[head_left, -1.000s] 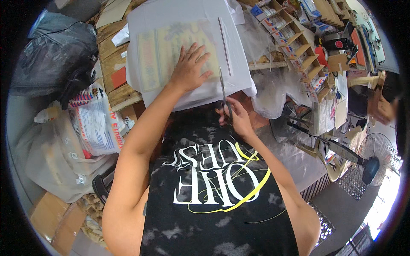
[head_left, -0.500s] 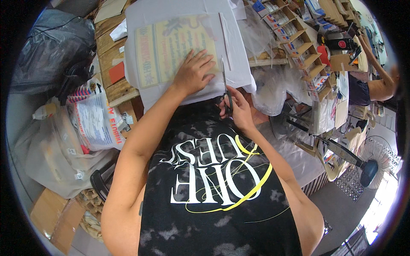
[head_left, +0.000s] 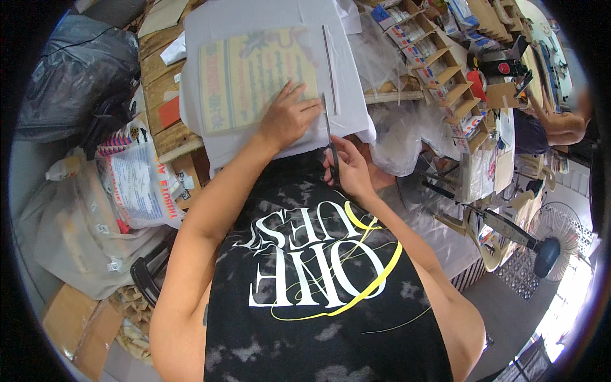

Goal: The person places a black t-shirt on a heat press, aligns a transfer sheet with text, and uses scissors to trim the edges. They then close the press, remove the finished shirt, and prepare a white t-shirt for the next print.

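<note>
Scissors (head_left: 329, 137) are slicing along the printed sheet's (head_left: 254, 76) right edge on the white-covered table (head_left: 210, 137); the right hand (head_left: 349, 169) is gripping their handles, the left hand (head_left: 289, 118) pressing fingers flat. Keeping blades straight should yield clean trimming.

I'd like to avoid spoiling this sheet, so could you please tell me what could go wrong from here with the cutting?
1. The left hand presses the printed sheet right beside the scissors, so its fingertips could get nicked.
2. The sheet lies on a white cloth; the blades might catch the cloth underneath.
3. The right hand cuts close along the sheet's edge, where a narrow cut strip already lies; any slip of the sheet could send the cut crooked.
</note>
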The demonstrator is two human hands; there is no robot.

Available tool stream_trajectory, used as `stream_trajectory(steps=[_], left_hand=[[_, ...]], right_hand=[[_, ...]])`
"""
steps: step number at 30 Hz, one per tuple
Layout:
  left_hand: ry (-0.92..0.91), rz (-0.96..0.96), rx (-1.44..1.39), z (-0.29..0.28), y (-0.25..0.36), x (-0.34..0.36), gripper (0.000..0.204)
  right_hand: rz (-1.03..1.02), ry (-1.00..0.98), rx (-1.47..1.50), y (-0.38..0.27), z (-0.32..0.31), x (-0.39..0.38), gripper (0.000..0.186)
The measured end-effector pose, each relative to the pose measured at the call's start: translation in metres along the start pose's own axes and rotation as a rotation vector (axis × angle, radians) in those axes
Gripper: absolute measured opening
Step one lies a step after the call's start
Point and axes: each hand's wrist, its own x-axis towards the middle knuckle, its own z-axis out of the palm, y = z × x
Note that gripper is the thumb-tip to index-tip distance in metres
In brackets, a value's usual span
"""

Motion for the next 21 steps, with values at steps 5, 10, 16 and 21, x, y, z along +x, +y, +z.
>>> stream_trajectory(steps=[5,10,16,21], left_hand=[[0.087,-0.003,-0.047,-0.007,0.006,-0.001,0.023],[0.113,0.004,-0.088,-0.017,0.01,0.001,0.021],[0.128,0.013,-0.137,-0.029,0.018,-0.002,0.024],[0.108,0.004,-0.179,-0.039,0.024,-0.005,0.029]], right_hand=[[-0.021,0.024,0.037,-0.021,0.01,0.025,0.049],[-0.015,0.063,0.008,-0.025,0.017,0.026,0.045],[-0.048,0.066,0.052,-0.03,0.017,0.044,0.042],[-0.083,0.074,0.049,-0.03,0.01,0.062,0.043]])
